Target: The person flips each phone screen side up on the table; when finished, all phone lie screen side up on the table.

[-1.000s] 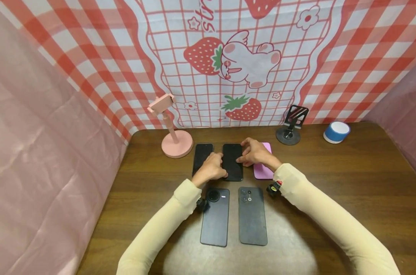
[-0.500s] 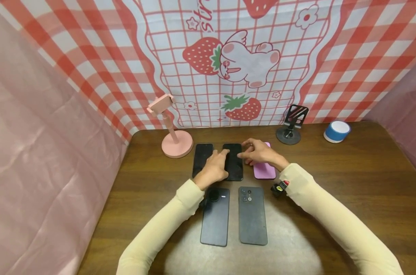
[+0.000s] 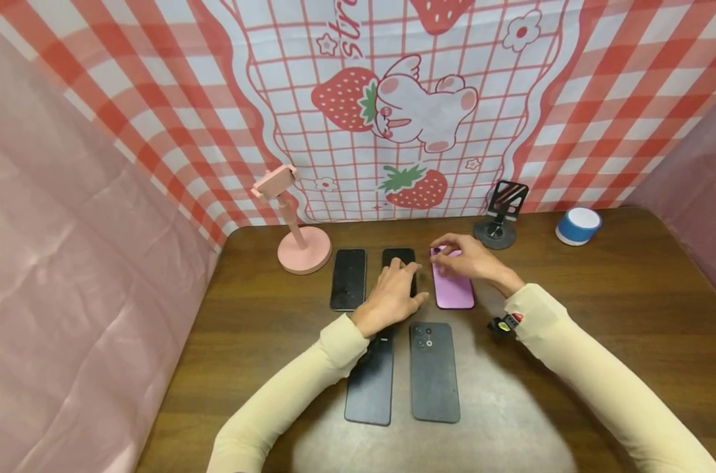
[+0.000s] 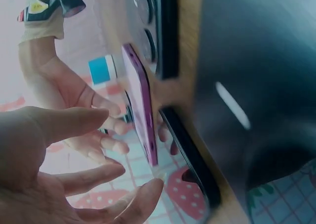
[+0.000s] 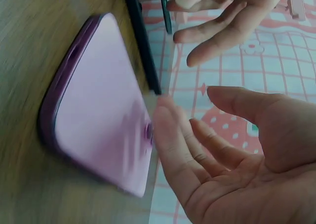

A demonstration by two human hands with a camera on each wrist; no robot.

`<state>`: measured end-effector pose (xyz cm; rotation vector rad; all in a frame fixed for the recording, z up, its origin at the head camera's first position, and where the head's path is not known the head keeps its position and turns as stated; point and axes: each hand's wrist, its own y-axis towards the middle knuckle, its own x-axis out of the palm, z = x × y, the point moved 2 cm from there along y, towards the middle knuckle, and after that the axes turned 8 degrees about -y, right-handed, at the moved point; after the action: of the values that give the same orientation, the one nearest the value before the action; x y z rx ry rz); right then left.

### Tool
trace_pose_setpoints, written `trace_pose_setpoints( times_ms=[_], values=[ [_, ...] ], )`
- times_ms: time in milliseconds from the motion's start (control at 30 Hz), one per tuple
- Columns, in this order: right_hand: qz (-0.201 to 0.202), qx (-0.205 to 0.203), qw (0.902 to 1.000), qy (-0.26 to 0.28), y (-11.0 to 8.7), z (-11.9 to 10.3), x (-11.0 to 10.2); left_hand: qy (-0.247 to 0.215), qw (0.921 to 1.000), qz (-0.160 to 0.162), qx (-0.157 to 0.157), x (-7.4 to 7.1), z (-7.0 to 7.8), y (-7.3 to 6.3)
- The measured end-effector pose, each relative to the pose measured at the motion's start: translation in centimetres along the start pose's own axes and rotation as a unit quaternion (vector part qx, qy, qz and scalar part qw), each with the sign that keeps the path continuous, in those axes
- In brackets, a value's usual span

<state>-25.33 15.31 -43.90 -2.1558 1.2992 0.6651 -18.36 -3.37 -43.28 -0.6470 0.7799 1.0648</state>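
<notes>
Lilac phone [image 3: 454, 290] is laid flat on table [image 3: 600, 315], back up, camera end pointed away from the person; that end is partly covered by R hand [image 3: 470, 258]. R hand's fingers are loosely bent, thumb & fingertips spaced apart, w/ nothing gripped; whether lilac phone is touched can't be told. L hand [image 3: 391, 295] is held just L of lilac phone, fingers spread & a bit bent, w/ nothing gripped either. Black phone [image 3: 398, 253], next L of lilac phone, is mostly hidden under L hand; contact there can't be told. In same row, further L of lilac phone, glossy phone [image 3: 349, 279] is laid w/ dark screen up. Nearer the person than lilac phone & slightly L, grey phone [image 3: 435, 378] is laid camera side up; slate phone [image 3: 374, 391] is laid further L & partly covered by L wrist & sleeve. Black stand [image 3: 495, 236] is placed behind lilac phone, to the R; cylinder [image 3: 578, 228], blue w/ white top, is placed further R. Pink stand [image 3: 304, 253] is placed well L of lilac phone & a bit behind. Strawberry-print cloth [image 3: 429, 112] is hung behind lilac phone, at table's back edge.
</notes>
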Motion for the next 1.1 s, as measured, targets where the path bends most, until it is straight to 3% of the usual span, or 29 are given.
trace_pose_setpoints(
  times_ms=[133,433,733,1100],
  values=[
    [0.007,-0.007,0.9996,0.026,-0.7,0.6,-0.7,0.014,0.9997,-0.008,0.016,0.7,1.1,0.1],
    [0.026,-0.006,0.9992,0.028,-1.6,2.7,-1.4,0.074,0.9951,-0.048,0.045,2.4,3.3,0.7],
    [0.041,0.024,0.9988,0.013,-1.8,4.4,-2.0,0.153,0.986,-0.066,0.005,3.8,5.1,1.6],
    [0.043,0.042,0.9981,0.012,-1.5,5.3,-2.4,0.207,0.9749,-0.073,-0.037,5.3,7.0,2.9]
  ],
)
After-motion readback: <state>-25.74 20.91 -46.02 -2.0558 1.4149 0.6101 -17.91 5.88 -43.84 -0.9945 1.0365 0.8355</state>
